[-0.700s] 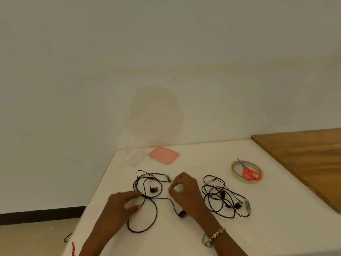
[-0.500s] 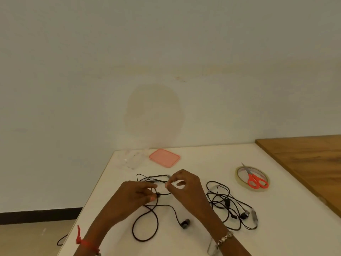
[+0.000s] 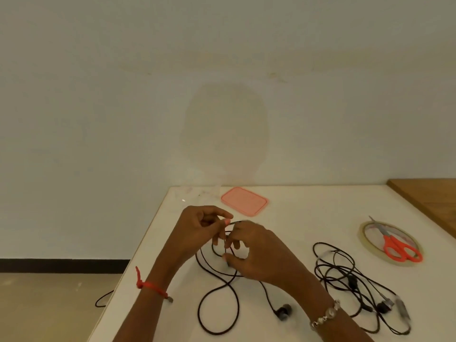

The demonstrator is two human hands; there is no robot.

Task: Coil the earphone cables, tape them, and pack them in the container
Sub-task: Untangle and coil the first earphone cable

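Observation:
A black earphone cable (image 3: 222, 292) lies in loose loops on the white table (image 3: 308, 218), one earbud (image 3: 283, 312) resting near my right wrist. My left hand (image 3: 199, 230) pinches the cable's upper end between thumb and fingers. Right beside it, my right hand (image 3: 256, 253) grips another part of the same cable. A second black earphone set (image 3: 350, 280) sits tangled to the right. Further right, a tape roll (image 3: 365, 239) lies flat with orange-handled scissors (image 3: 397, 248) on top. The clear container (image 3: 195, 196) stands at the table's far left corner, its pink lid (image 3: 244, 201) beside it.
The table's left edge drops to a beige floor where a dark cable (image 3: 103, 298) lies. A wooden tabletop (image 3: 434, 198) adjoins on the right. A plain wall stands right behind the table.
Both hands rose from the table and came together over the cable's upper loops; my left hand went from resting flat on the cable to pinching it. The camera tilted down and closer.

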